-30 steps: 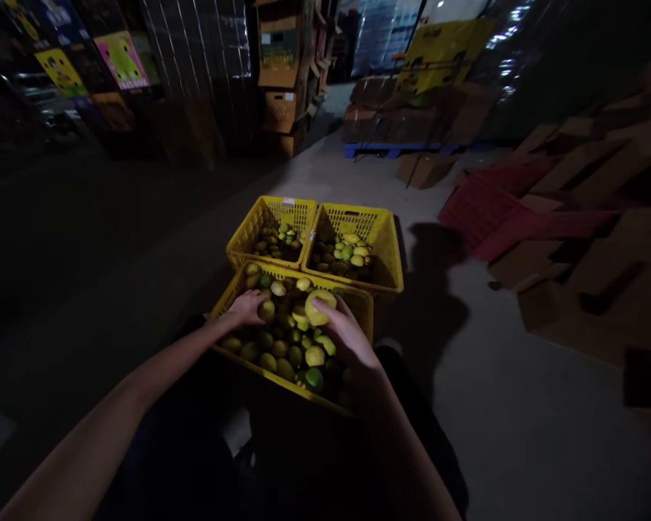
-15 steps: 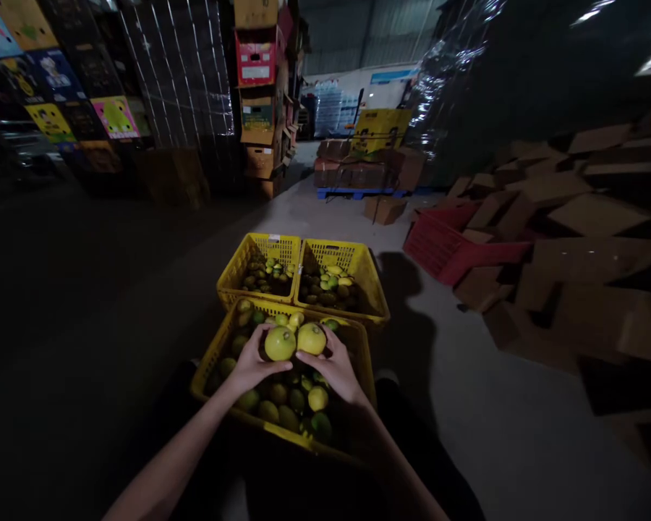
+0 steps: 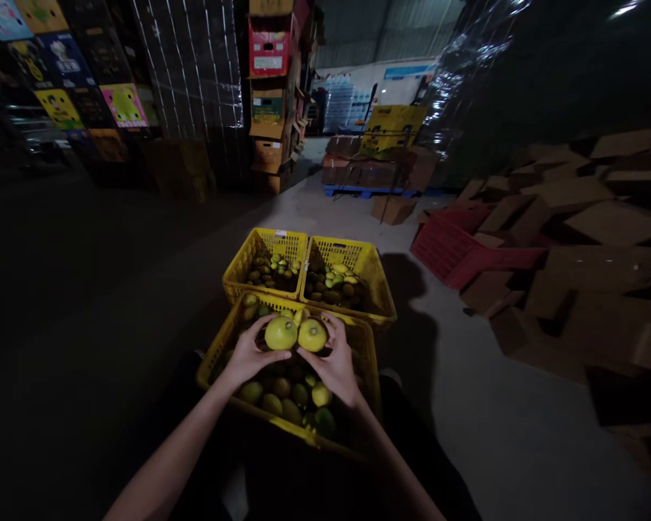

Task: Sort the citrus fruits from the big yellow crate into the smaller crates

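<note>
My left hand is closed around a yellow-green lemon, thumb below and fingers behind. A yellower lemon sits in the grip of my right hand, close beside the first one. Both fruits are held up over the near yellow crate, their stem or blossom ends turned toward me. Inside that crate lie many green and yellow lemons, among them a bright yellow lemon under my right hand. My hands and forearms cover part of the crate's contents.
Behind stand two more yellow crates, a left one and a right one, with fruit at the bottom. To the right are a red crate and heaped cardboard boxes. Stacked cartons and a blue pallet stand farther back.
The right lemon has been turned slightly in my fingers, and its end shows differently. Both lemons stay held over the crate. The whole view has shifted a little.
</note>
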A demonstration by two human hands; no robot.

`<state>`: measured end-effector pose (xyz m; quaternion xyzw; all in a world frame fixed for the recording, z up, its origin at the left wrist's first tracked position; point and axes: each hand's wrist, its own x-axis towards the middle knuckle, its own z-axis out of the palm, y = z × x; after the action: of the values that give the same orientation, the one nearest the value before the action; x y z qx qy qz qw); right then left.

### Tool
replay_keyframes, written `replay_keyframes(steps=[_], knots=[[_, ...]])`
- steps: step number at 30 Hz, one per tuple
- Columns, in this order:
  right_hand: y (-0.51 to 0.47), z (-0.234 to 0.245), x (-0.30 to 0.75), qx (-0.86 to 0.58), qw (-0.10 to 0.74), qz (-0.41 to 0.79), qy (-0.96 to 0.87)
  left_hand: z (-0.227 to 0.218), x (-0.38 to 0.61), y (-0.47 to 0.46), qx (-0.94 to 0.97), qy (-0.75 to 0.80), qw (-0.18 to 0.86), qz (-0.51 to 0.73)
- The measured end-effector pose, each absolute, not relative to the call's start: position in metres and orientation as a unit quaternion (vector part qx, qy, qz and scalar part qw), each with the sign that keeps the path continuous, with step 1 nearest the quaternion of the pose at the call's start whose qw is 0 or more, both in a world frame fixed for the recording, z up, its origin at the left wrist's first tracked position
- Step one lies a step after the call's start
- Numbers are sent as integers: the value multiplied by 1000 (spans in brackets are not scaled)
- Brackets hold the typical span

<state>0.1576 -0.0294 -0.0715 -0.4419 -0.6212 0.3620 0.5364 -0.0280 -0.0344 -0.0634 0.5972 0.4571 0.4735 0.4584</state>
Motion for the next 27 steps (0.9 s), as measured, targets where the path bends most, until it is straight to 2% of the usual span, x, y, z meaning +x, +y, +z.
replay_keyframes(steps=[7, 10, 14, 17, 22, 27], knots=[[-34, -66, 163, -438, 534, 370, -621, -52, -29, -38, 590, 450, 478, 470], [-35, -62, 166, -425, 520, 463, -578, -50, -25, -41, 527, 460, 536, 473], [-37, -61, 162, -404, 481, 613, -479, -53, -18, -42, 418, 482, 650, 414], [-38, -65, 158, -409, 453, 672, -419, -57, -14, -40, 377, 509, 678, 373], [-36, -68, 155, -411, 433, 709, -375, -59, -9, -38, 297, 490, 720, 391], [-37, -67, 152, -371, 485, 705, -360, -55, -4, -39, 203, 458, 757, 418]])
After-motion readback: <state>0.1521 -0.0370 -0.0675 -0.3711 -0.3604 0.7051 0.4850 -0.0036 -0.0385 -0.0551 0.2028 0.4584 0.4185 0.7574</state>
